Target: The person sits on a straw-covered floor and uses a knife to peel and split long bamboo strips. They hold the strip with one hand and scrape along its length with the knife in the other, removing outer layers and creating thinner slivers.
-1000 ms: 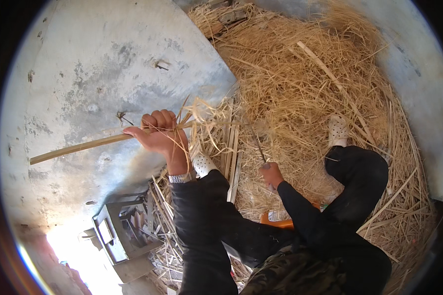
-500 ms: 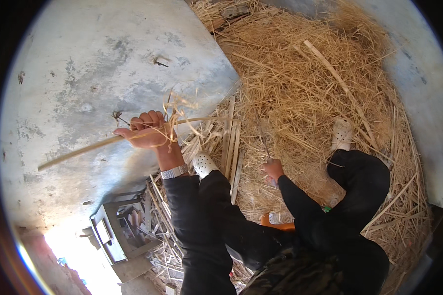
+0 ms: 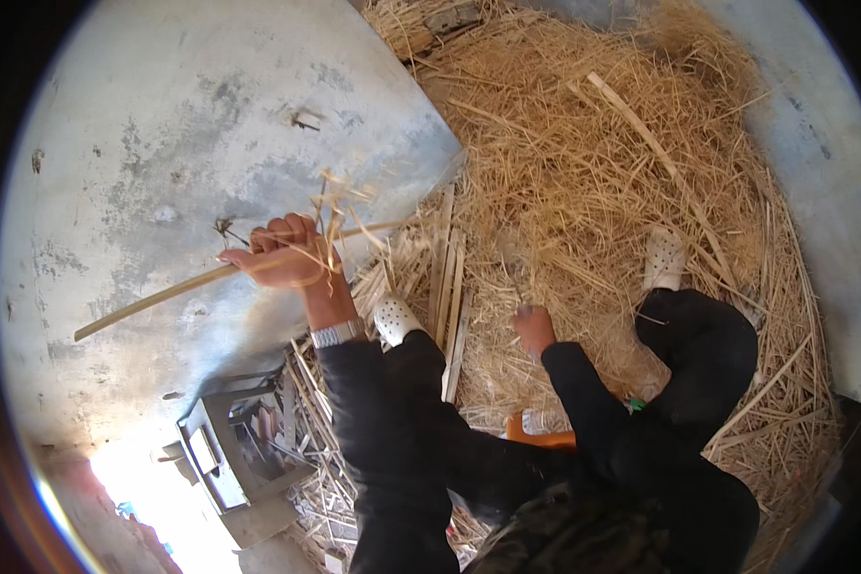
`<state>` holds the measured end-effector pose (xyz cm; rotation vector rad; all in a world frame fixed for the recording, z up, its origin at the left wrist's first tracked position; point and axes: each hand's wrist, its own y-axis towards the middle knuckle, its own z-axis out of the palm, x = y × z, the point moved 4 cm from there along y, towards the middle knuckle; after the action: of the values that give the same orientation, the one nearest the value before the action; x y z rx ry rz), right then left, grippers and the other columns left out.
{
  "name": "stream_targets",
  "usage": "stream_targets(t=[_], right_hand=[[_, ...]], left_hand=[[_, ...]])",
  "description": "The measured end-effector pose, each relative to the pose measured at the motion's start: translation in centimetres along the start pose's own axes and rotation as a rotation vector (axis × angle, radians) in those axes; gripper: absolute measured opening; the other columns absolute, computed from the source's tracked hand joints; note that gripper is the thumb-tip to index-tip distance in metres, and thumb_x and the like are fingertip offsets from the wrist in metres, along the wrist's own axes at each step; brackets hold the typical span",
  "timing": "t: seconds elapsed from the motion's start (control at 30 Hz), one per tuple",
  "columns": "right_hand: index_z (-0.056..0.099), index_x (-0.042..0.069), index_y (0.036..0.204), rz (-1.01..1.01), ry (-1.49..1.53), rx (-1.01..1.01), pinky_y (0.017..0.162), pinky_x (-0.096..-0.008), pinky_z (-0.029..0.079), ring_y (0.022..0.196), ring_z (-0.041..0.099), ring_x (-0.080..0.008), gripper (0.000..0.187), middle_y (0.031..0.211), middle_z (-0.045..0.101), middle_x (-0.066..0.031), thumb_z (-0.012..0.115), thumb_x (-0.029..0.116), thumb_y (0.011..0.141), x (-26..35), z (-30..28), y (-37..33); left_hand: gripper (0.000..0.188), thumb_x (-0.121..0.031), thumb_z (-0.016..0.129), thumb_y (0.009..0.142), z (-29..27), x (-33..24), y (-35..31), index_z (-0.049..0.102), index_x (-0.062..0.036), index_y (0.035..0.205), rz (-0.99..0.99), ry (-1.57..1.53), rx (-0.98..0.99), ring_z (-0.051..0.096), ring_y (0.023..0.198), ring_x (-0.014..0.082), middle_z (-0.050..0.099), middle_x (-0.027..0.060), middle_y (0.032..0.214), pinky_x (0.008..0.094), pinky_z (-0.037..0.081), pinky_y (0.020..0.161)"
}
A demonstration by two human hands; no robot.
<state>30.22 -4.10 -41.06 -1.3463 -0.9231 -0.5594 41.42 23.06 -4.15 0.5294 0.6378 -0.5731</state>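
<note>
My left hand [image 3: 282, 256], raised in front of the wall, is closed around a long pale bamboo strip [image 3: 153, 302]. The strip sticks out on both sides of the fist, and its left end is the longer part. Thin curled shavings [image 3: 340, 215] hang about the fingers and wrist. Lower and to the right, my right hand [image 3: 536, 330] is in a fist over the litter. A thin knife [image 3: 518, 289] points up from it, only faintly visible through motion blur. Blade and strip are apart.
Loose straw-like shavings [image 3: 584, 163] cover the floor ahead, with a longer slat [image 3: 651, 143] on top. Split slats [image 3: 445, 277] lie beside my left shoe [image 3: 397, 319]. An orange stool edge [image 3: 536, 438] shows beneath me. A wooden box [image 3: 244, 440] stands at lower left.
The bamboo strip's right end reaches less far right than before. My right hand has turned slightly, and the blade, clearer earlier, is now blurred. The left hand has barely moved.
</note>
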Motion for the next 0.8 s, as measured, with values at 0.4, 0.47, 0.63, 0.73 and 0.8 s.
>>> stream_targets(t=[0.4,0.47,0.63,0.73,0.8], right_hand=[[0.059,0.001,0.072,-0.292,-0.321,-0.011,0.059,-0.0423,0.048,0.064,0.060,-0.0310,0.016,0.070,0.060,-0.0167,0.056,0.014,0.080,-4.2,1.3,0.2],[0.061,0.003,0.073,-0.483,-0.355,0.071,0.060,-0.0413,0.048,0.065,0.061,-0.0302,0.015,0.074,0.062,-0.0161,0.056,0.014,0.081,0.8,2.8,-3.2],[0.066,0.001,0.081,-0.279,-0.023,-0.056,0.062,-0.0385,0.050,0.066,0.064,-0.0226,0.016,0.073,0.065,-0.0148,0.061,0.016,0.082,1.0,3.3,-5.0],[0.063,-0.006,0.082,-0.005,-0.014,-0.009,0.050,-0.0375,0.047,0.052,0.057,-0.0191,0.021,0.059,0.057,-0.0105,0.061,0.015,0.082,0.4,1.3,-5.3],[0.063,-0.005,0.080,0.067,0.031,0.044,0.043,-0.0362,0.042,0.047,0.053,-0.0185,0.020,0.057,0.053,-0.0088,0.061,0.015,0.081,0.6,0.9,-5.3]], left_hand=[[0.067,-0.067,0.028,0.094,-0.6,-0.9,-0.6,0.021,-0.0180,0.048,-0.076,0.039,-0.074,0.019,0.037,0.0147,0.022,0.0003,0.040,0.0278,0.018,0.037],[0.066,-0.064,0.032,0.094,-2.0,-1.2,0.1,0.037,-0.0140,0.051,-0.129,-0.120,0.274,0.032,0.039,0.0164,0.038,0.0034,0.045,0.0289,0.022,0.035],[0.063,-0.067,0.038,0.091,-2.0,2.4,-1.8,0.050,-0.0094,0.068,-0.151,-0.033,0.081,0.044,0.050,0.0170,0.046,0.0032,0.058,0.0309,0.037,0.048],[0.065,-0.070,0.041,0.088,-2.3,6.4,-5.2,0.056,-0.0070,0.090,-0.164,0.230,-0.102,0.054,0.070,0.0185,0.055,0.0071,0.078,0.0324,0.046,0.067],[0.069,-0.067,0.045,0.087,-5.3,9.3,-5.4,0.049,-0.0043,0.116,-0.149,0.309,-0.164,0.059,0.078,0.0229,0.059,0.0123,0.093,0.0365,0.050,0.074]])
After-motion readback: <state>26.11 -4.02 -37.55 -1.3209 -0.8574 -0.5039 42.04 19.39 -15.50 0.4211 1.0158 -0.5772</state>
